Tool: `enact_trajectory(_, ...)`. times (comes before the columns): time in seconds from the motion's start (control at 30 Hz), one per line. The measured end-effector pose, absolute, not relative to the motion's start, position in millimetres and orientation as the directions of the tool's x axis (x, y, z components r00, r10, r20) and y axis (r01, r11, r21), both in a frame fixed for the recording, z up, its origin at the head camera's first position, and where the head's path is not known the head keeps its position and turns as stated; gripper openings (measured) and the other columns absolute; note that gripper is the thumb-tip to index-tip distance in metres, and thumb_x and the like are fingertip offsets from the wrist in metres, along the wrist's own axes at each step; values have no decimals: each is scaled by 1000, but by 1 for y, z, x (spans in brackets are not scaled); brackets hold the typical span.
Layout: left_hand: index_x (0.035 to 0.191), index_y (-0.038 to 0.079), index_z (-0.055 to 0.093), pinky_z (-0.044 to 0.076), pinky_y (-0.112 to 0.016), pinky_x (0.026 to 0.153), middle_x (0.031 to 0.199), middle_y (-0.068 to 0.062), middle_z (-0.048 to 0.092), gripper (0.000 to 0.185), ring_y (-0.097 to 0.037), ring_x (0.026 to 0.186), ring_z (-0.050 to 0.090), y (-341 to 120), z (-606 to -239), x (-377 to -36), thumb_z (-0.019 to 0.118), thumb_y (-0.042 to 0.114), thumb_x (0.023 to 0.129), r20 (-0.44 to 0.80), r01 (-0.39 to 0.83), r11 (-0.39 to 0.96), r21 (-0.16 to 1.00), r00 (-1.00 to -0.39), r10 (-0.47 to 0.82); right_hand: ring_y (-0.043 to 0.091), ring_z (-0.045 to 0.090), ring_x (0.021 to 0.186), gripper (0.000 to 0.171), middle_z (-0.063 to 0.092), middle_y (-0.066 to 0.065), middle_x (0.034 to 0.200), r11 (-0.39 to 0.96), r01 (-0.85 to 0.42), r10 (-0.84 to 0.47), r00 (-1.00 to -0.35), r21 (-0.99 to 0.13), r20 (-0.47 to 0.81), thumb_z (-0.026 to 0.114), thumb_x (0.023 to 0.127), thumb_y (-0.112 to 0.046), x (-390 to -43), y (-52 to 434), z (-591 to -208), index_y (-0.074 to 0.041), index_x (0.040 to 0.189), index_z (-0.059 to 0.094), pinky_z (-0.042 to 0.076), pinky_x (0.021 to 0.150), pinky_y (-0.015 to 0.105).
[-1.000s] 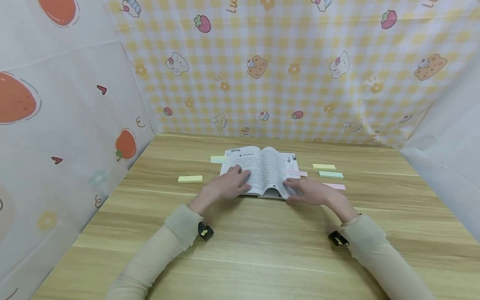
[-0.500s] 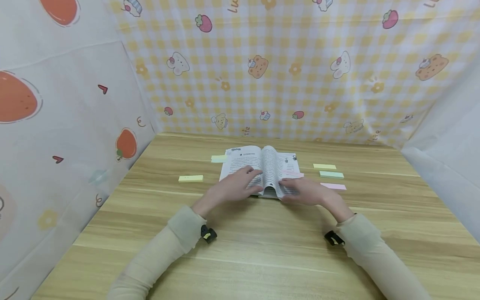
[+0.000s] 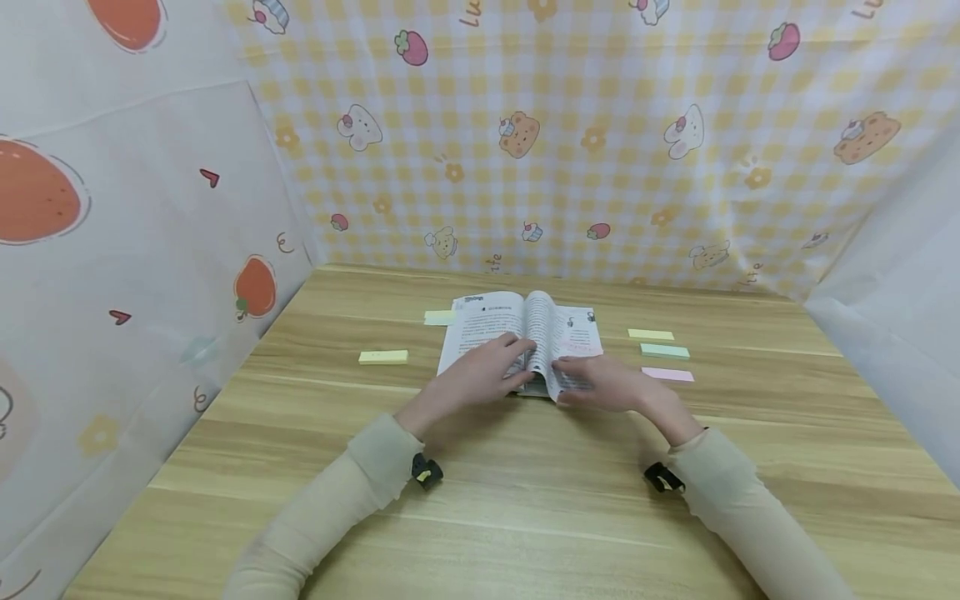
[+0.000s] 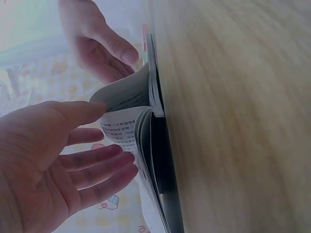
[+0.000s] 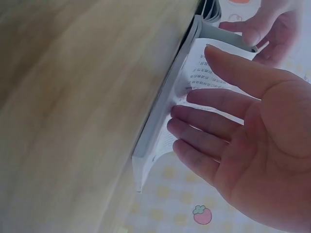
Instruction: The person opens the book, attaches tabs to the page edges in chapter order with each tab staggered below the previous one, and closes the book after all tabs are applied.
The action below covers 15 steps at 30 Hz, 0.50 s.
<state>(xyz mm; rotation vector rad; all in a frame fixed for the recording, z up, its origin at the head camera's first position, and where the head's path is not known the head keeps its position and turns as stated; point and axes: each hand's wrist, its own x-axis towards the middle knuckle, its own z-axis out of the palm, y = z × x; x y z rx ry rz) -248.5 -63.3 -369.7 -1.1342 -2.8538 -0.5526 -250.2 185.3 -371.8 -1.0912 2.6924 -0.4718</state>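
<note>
An open book (image 3: pixel 480 329) lies on the table, with a bundle of leaves (image 3: pixel 538 321) arched up beside its spine. My left hand (image 3: pixel 491 371) is over the left page, fingers extended. In the left wrist view its thumb (image 4: pixel 90 111) meets the curled edge of the raised leaf, the other fingers apart from the thumb. On the right page is my right hand (image 3: pixel 603 382), and in the right wrist view its straight fingers (image 5: pixel 209 119) lie against the printed paper. A pale green sticky tab (image 3: pixel 439 317) juts from the left edge; a pink one (image 3: pixel 577 346) shows on the right page.
Left of the book sits a yellow sticky-note pad (image 3: pixel 383 357). To its right are yellow (image 3: pixel 651 334), green (image 3: pixel 664 351) and pink (image 3: pixel 667 375) sticky strips. A checked cloth (image 3: pixel 555 192) hangs behind the wooden table (image 3: pixel 510 517).
My left hand has slid right across the left page toward the spine. The right hand has shifted slightly left, and the raised leaves have bunched closer to the middle.
</note>
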Motion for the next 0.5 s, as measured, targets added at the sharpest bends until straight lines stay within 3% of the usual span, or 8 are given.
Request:
enact_trajectory(0.23,142,6,53,53,-34,79,118,-13,61,43,-18,91,59,-64,-369,-248,60,24,103,160,675,664,322,-730,664,44,45,136,57,46,27,148,706,-578,-651,-757,-410,-54,64,100,-25,-248,192,-364,5,146,48,37,110,57)
enact_trajectory(0.5,145,6,49,53,-35,82,123,-13,60,46,-18,95,59,-65,-372,-248,59,22,103,141,657,679,328,-745,653,46,45,134,53,50,29,144,701,-588,-614,-786,-403,79,65,99,-15,-249,203,-355,10,142,48,37,109,59)
